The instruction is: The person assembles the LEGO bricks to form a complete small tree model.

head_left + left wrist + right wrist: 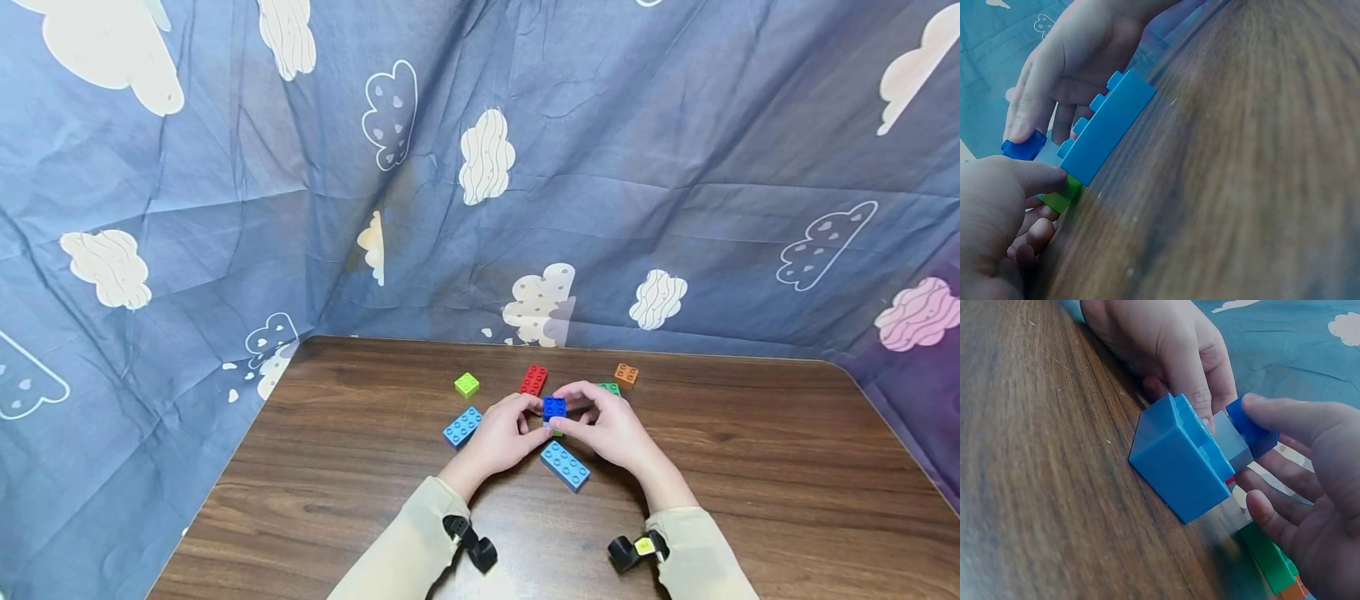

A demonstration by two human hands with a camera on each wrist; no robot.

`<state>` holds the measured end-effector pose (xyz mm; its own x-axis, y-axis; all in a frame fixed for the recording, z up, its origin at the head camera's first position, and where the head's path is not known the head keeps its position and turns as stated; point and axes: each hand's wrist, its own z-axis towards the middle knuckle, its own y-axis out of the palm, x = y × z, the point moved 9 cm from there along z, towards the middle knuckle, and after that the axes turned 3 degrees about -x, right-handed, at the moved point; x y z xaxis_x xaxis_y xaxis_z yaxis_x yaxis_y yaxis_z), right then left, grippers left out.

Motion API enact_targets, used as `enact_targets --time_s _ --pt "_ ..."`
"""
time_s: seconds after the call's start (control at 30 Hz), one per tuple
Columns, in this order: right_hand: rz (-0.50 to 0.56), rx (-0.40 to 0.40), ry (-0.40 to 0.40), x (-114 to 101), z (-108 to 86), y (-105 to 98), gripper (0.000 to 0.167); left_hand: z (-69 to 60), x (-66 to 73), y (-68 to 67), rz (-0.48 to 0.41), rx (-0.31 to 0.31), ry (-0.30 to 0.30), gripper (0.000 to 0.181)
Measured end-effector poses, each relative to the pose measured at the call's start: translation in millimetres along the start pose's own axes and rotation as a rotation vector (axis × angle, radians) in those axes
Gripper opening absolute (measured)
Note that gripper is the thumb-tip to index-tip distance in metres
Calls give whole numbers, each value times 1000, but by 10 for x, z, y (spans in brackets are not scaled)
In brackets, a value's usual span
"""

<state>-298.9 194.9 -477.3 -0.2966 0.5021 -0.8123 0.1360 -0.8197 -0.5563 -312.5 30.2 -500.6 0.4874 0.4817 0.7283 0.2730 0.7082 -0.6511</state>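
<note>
A dark blue toy brick [554, 407] sits at the top of a small stack, above a pale blue brick [1232, 441] and a lime green brick [1063, 196]. My right hand [611, 429] pinches the dark blue brick between thumb and fingers. From the other side, my left hand [504, 435] holds the lower part of the stack, its thumb by the pale blue and green bricks. Its fingertips are partly hidden behind the bricks. Just in front of the stack lies a long light blue brick [565, 465], studs up, touched by neither hand.
Left of the hands lie another light blue brick [462, 427] and a lime green brick [467, 384]. Behind are a red brick [533, 380], a green brick [1266, 556] partly covered by the right hand, and an orange-brown brick [626, 375]. A cloud-patterned cloth [600, 208] hangs behind the wooden table [787, 450].
</note>
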Motion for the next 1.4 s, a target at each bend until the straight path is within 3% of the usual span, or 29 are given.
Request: enact_targets --time_s 0.6,1.4 --pt "-25 0 -42 -30 -1 18 31 -6 -9 1 24 -1 0 35" --pt "-26 -1 -35 -36 -11 19 28 -2 -5 5 18 -8 -1 35"
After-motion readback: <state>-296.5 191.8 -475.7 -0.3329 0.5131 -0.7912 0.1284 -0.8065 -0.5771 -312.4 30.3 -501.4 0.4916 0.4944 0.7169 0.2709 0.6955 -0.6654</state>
